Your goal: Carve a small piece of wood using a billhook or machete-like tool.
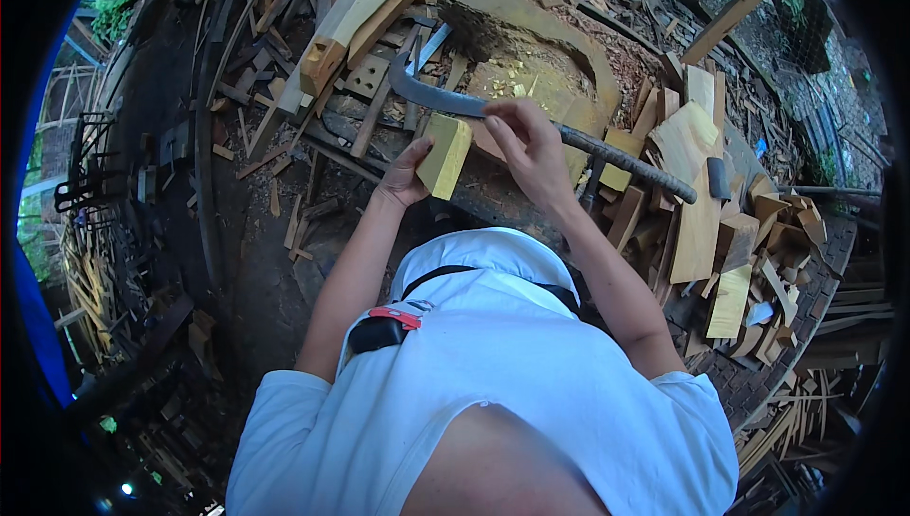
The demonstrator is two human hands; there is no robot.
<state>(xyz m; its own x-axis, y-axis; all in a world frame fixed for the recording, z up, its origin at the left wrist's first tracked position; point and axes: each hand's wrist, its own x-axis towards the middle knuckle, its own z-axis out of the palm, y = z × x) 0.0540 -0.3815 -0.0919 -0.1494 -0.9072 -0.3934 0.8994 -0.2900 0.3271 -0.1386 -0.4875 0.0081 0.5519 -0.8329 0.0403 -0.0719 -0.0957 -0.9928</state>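
My left hand [408,173] grips a pale yellow block of wood [445,156] by its left side, holding it upright against a big wooden chopping stump [559,52]. My right hand [527,148] is closed around a long dark chopping knife [431,97]. Its curved blade points left, just above the block's top edge, and its ribbed handle [645,171] sticks out to the right. Yellow wood chips lie on the stump's top behind the blade.
Cut wooden blocks and offcuts [706,222] are piled to the right of the stump. Planks, slats and a long pale beam [351,23] lie behind it on the left. Dark dirt ground with scraps spreads on the left. Bamboo strips are stacked at the far left.
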